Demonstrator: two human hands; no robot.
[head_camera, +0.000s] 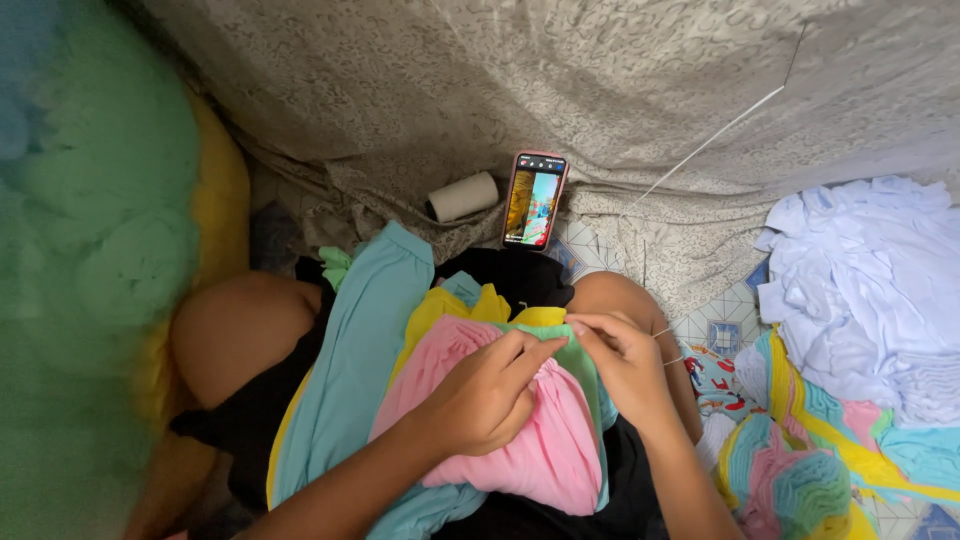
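Hands (490, 395) (625, 365) on pink cloth (530, 440), phone (535, 200) beyond.

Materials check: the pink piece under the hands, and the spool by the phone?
Pink piece: looks like thin woven or knit fabric, matte, gathered into fine pleats where both hands pinch it. Spool: seems to be off-white thread wound on a cylinder, dull surface; the core is hidden. A pale strand runs taut across the grey patterned cloth.

— From my feed, what is the person wearing?

— Black clothing, dark across the lap and hips, cut short so both knees are bare.

— Sleeves?

— I see none; both forearms are bare to the frame edge. The left hand (482, 398) and right hand (625, 362) show no rings, no watch, no gloves.
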